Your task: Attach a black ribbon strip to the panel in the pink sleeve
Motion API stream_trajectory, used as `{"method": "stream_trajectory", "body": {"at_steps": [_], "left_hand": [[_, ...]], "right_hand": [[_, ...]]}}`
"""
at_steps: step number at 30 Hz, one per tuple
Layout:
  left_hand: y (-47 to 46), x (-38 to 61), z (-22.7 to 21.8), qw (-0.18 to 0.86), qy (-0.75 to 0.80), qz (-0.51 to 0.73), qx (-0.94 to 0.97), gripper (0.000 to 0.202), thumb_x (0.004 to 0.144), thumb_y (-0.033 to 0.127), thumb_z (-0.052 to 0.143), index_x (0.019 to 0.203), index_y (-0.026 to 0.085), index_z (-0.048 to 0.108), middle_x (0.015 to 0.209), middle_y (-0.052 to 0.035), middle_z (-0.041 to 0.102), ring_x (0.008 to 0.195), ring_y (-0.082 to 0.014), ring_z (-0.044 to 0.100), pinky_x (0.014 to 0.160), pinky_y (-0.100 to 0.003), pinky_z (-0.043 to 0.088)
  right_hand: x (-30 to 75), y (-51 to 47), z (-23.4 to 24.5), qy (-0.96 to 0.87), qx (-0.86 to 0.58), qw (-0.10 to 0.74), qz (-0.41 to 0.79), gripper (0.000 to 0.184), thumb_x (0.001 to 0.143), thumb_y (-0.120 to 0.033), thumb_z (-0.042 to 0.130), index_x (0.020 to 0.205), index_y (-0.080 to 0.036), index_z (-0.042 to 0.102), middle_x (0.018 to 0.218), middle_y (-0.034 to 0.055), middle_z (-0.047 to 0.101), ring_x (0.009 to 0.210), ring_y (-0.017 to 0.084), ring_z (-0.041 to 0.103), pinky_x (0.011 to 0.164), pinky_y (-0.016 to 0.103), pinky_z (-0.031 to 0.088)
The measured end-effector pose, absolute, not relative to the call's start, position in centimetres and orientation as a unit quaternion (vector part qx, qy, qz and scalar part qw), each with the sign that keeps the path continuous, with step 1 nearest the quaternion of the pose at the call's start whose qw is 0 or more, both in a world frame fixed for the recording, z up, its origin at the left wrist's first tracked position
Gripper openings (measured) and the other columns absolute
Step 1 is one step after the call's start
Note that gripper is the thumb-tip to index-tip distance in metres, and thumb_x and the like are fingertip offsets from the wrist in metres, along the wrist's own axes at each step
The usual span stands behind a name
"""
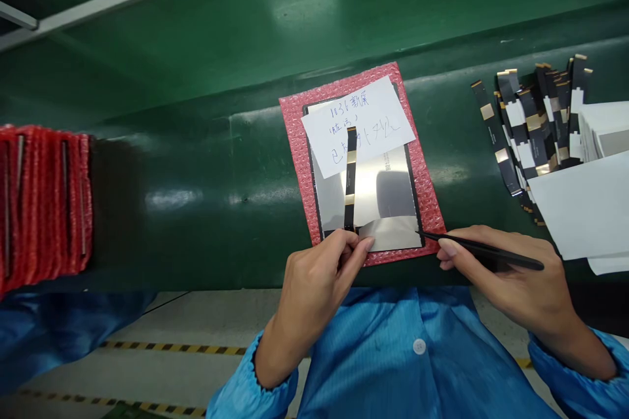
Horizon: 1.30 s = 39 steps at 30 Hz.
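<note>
A display panel (334,200) with a silvery back lies on pink bubble wrap (427,203) in front of me. Across its near edge runs a pale, slightly bowed film strip (390,230). My left hand (319,281) pinches the strip's left end, its fingertips beside the foot of a black flex cable (350,177); the exact grip is partly hidden. In my right hand (511,275) are black tweezers (486,252), their tip at the strip's right end. A white paper note (354,108) with handwriting rests on the panel's upper part, the cable overlapping it.
Red bubble-wrapped panels (44,203) stand in a row at the left. On the right, several loose flex cables (533,118) lie piled beside white paper sheets (584,203). A blue sleeve (63,334) of another person shows at lower left. The green table (236,196) ends near my body.
</note>
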<state>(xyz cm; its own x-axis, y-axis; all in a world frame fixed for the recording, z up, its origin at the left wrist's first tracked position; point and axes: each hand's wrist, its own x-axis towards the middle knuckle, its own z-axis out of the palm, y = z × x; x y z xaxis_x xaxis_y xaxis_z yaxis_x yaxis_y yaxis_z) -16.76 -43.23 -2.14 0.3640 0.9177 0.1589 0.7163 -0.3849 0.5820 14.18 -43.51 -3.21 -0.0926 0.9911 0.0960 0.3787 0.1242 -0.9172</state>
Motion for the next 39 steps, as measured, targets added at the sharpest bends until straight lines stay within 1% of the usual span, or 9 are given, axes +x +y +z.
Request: {"method": "stream_trajectory", "body": {"at_steps": [8,13,18,23,27,30,33,36,39], "left_hand": [[-43.3,-16.8,-2.1,0.211,0.513,0.228,0.800,0.039,0.142,0.038,0.066,0.107,0.021,0.073,0.079,0.0072,0.074,0.056,-0.0096,0.066,0.054,-0.025,0.045],[-43.2,-16.7,-2.0,0.186,0.511,0.220,0.810,0.045,0.144,0.041,0.060,0.106,0.021,0.073,0.076,0.0083,0.070,0.053,-0.0091,0.064,0.054,-0.026,0.045],[-43.1,-16.5,-1.7,0.159,0.510,0.202,0.821,0.049,0.145,0.041,0.058,0.104,0.020,0.075,0.071,0.0087,0.066,0.051,-0.0098,0.063,0.053,-0.027,0.043],[-43.1,-16.4,-1.7,0.149,0.510,0.206,0.822,0.051,0.145,0.042,0.054,0.104,0.021,0.075,0.071,0.0080,0.069,0.050,-0.0100,0.064,0.052,-0.027,0.044],[-43.1,-16.4,-1.7,0.149,0.509,0.206,0.822,0.051,0.146,0.042,0.053,0.105,0.020,0.074,0.075,0.0065,0.075,0.052,-0.0101,0.068,0.054,-0.027,0.046],[-43.1,-16.4,-1.8,0.142,0.507,0.207,0.825,0.048,0.146,0.041,0.054,0.106,0.021,0.073,0.075,0.0066,0.075,0.052,-0.0103,0.069,0.053,-0.027,0.045],[-43.3,-16.6,-2.1,0.134,0.506,0.200,0.828,0.042,0.144,0.036,0.058,0.107,0.022,0.073,0.074,0.0062,0.075,0.050,-0.0122,0.067,0.052,-0.030,0.044],[-43.6,-16.7,-2.5,0.147,0.516,0.208,0.818,0.027,0.136,0.027,0.069,0.109,0.027,0.073,0.076,0.0033,0.078,0.051,-0.0171,0.069,0.052,-0.034,0.047],[-43.9,-16.5,-2.9,0.170,0.538,0.211,0.798,0.026,0.119,0.013,0.082,0.109,0.035,0.073,0.080,-0.0001,0.080,0.057,-0.0233,0.075,0.053,-0.038,0.051]], "right_hand": [[13.9,-43.4,-2.8,-0.616,-0.556,0.402,0.387,0.017,0.114,-0.041,0.089,0.118,-0.054,0.098,0.087,-0.0093,0.097,0.062,0.031,0.093,0.053,0.043,0.081],[14.1,-43.4,-3.3,-0.629,-0.540,0.401,0.389,0.037,0.108,-0.037,0.092,0.129,-0.067,0.097,0.087,-0.0100,0.097,0.062,0.032,0.093,0.052,0.041,0.081],[14.0,-44.2,-3.4,-0.649,-0.553,0.389,0.348,0.032,0.117,-0.029,0.085,0.131,-0.055,0.098,0.094,-0.0088,0.099,0.068,0.030,0.095,0.059,0.042,0.085],[14.0,-44.3,-3.3,-0.686,-0.540,0.389,0.296,0.045,0.117,-0.028,0.085,0.146,-0.061,0.094,0.092,-0.0101,0.097,0.067,0.029,0.093,0.056,0.042,0.082],[14.1,-44.8,-3.8,-0.682,-0.556,0.373,0.296,0.071,0.112,-0.021,0.080,0.161,-0.072,0.083,0.096,-0.0118,0.098,0.074,0.032,0.096,0.062,0.041,0.084],[14.2,-45.5,-4.4,-0.674,-0.577,0.374,0.272,0.085,0.104,-0.025,0.084,0.174,-0.071,0.074,0.105,-0.0111,0.100,0.084,0.037,0.099,0.068,0.046,0.088],[14.3,-45.8,-4.4,-0.673,-0.578,0.392,0.244,0.090,0.104,-0.028,0.083,0.184,-0.066,0.069,0.125,-0.0071,0.102,0.100,0.041,0.102,0.080,0.052,0.093],[14.5,-45.2,-4.0,-0.705,-0.517,0.402,0.272,0.102,0.106,-0.019,0.078,0.193,-0.067,0.056,0.139,-0.0074,0.101,0.107,0.041,0.102,0.088,0.055,0.094],[14.5,-44.4,-3.7,-0.753,-0.461,0.368,0.292,0.115,0.104,-0.014,0.076,0.193,-0.078,0.044,0.132,-0.0143,0.101,0.107,0.037,0.102,0.095,0.051,0.093]]}}
